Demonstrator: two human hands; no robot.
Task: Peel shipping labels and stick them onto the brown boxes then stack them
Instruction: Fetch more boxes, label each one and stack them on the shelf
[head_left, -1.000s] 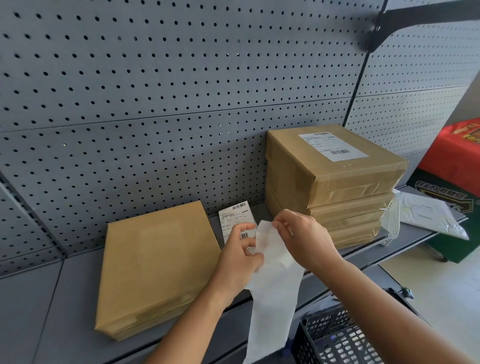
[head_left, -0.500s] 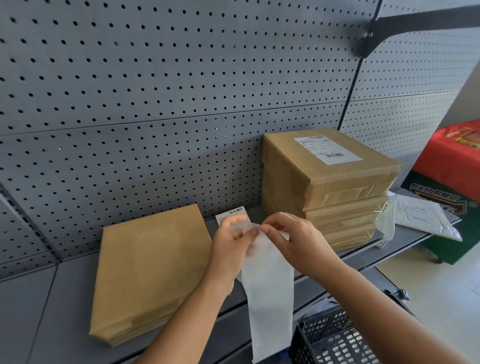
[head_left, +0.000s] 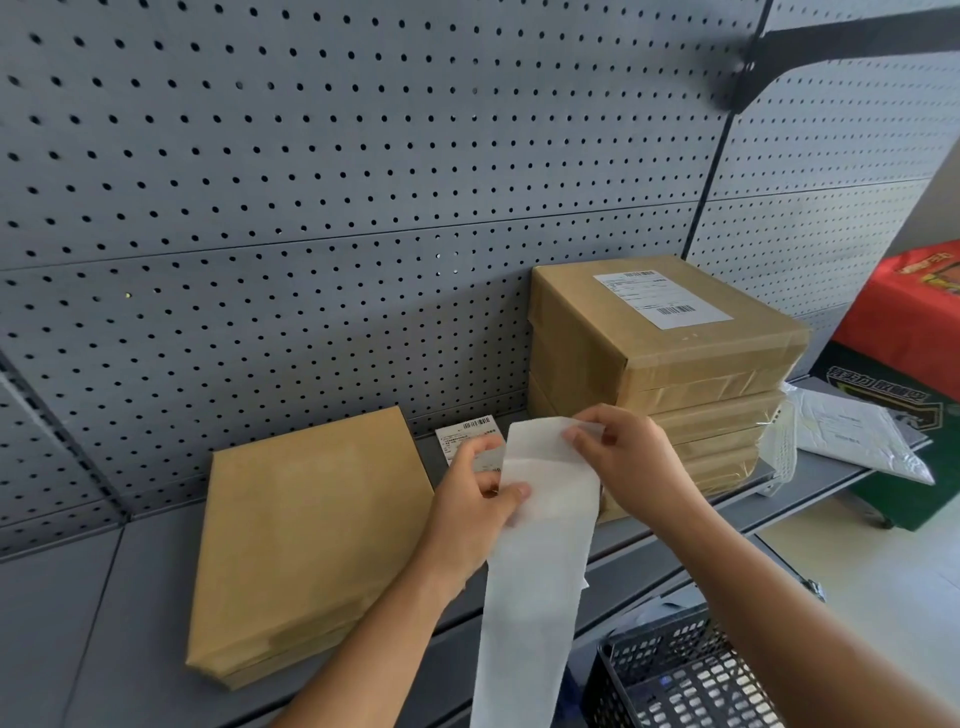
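A flat brown box (head_left: 306, 535) with a bare top lies on the grey shelf (head_left: 67, 623) at the left. To the right stands a stack of brown boxes (head_left: 665, 384); the top one carries a white shipping label (head_left: 662, 299). In front of the shelf, my left hand (head_left: 475, 499) pinches the left edge of a long white backing strip (head_left: 540, 545). At the strip's top right corner, my right hand (head_left: 628, 457) grips a thin peeled edge. Behind my left hand, another shipping label (head_left: 470, 434) shows partly; whether it lies on the shelf I cannot tell.
A grey pegboard wall (head_left: 363, 182) backs the shelf. A white poly mailer (head_left: 857, 431) lies on the shelf's right end. Below the shelf edge is a black mesh basket (head_left: 680, 680). Red and green cartons (head_left: 904, 353) stand on the floor at right.
Both hands have risen a little with the strip. My right hand has shifted right to the strip's top corner, and the strip now lies wider between the hands.
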